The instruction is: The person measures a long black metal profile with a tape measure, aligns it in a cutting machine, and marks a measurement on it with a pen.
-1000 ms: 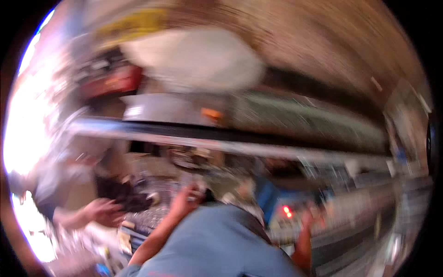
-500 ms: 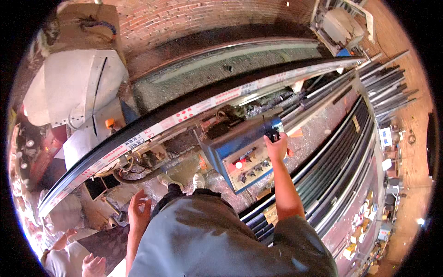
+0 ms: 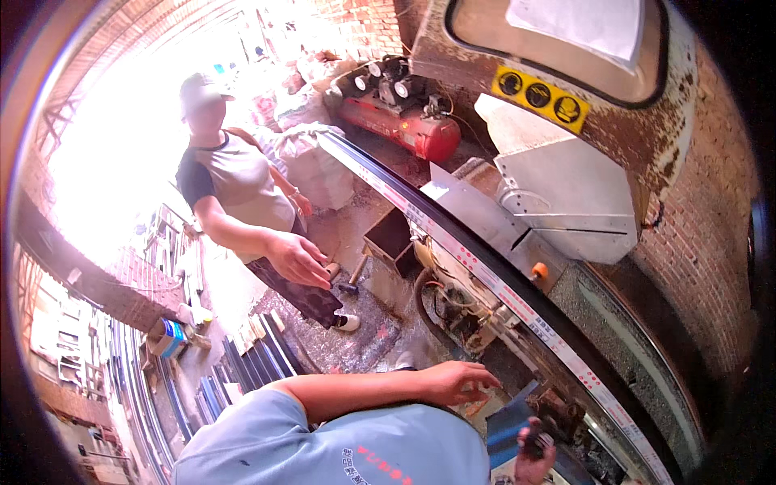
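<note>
Extending in front of the blue-shirted torso, the wearer's bare left hand (image 3: 454, 381) was released, its fingers loosely bent and grasping nothing. Bare right hand (image 3: 531, 467), at the lower edge: fingers closed around a small black object (image 3: 535, 443), its exact kind too small to tell. The object sat in that hand, in front of a blue metal cabinet (image 3: 503, 427) only partly in view.

Long, straight profile, black with a white face printed in red (image 3: 517, 305): one piece, lying diagonally across the machine, untouched by either hand.

Pale grey sheet-metal guard (image 3: 566, 182): one, beyond the profile. Round orange knob (image 3: 539, 270): one, near the guard. Yellow label with three black discs (image 3: 540, 99): one, on a rust-flecked cream panel (image 3: 675, 133).

Red cylindrical compressor tank (image 3: 404, 129): one, on the floor behind the profile's far end. Open dark rectangular bin (image 3: 394, 242): one, just beside the machine.

Co-worker in a cap and pale, dark-sleeved shirt (image 3: 246, 182): standing ahead to the left, one arm outstretched, hand unclenched.
</note>
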### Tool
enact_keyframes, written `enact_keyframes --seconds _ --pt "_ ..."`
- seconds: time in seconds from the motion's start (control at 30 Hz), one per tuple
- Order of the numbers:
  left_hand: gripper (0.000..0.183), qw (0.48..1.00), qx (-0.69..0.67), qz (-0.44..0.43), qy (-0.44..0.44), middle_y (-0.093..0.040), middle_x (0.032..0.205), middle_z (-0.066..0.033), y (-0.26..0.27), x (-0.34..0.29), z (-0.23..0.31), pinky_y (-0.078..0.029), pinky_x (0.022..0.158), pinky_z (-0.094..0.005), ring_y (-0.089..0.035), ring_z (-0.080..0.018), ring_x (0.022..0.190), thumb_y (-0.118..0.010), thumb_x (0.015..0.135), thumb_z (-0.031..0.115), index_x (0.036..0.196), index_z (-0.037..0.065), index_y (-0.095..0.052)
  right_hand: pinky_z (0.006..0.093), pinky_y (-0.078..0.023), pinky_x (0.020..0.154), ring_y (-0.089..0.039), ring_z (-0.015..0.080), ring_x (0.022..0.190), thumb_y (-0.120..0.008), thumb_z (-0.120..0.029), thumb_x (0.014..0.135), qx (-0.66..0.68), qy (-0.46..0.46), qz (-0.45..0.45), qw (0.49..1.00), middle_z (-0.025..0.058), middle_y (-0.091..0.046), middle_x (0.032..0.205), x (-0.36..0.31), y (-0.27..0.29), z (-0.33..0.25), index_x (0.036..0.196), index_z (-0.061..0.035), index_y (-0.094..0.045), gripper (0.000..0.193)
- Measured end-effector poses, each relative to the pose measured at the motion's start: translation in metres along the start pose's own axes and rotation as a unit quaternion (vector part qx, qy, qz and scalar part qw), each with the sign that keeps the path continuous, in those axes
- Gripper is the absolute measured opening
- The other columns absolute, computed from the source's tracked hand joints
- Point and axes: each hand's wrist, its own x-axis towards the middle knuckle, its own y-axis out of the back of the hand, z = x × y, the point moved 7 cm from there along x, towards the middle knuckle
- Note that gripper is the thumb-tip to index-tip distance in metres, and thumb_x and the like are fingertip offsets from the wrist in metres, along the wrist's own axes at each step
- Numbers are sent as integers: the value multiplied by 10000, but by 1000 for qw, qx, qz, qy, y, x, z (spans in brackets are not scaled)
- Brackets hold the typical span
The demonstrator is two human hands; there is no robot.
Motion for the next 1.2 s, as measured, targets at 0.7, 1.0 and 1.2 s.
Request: enact_keyframes --seconds 0.7,1.0,1.2 --pt "312 919 -244 198 239 -589 760 -31 97 -167 -105 -471 588 -260 -586 -85 732 -711 921 202 890 65 -433 394 -515 904 -651 357 1060 -758 -321 795 -673 -45 -332 659 201 -672 1116 53 -290 194 1243 -56 -593 546" --pt "307 724 -485 419 255 -675 879 -108 191 -267 -161 -613 666 -347 -719 -235 724 -706 920 243 989 63 -467 389 -519 759 -682 306 824 -717 -398 823 -825 -165 -97 532 162 -707 855 68 -133 121 915 -16 -703 393" --pt "719 789 -518 260 204 -671 1148 -194 165 -282 -164 -547 903 -365 -669 -239 1027 -716 912 221 1448 -30 -309 338 -496 653 -607 145 660 -725 -371 831 -797 -172 -28 578 89 -655 684 44 -97 112 824 -5 -707 367"
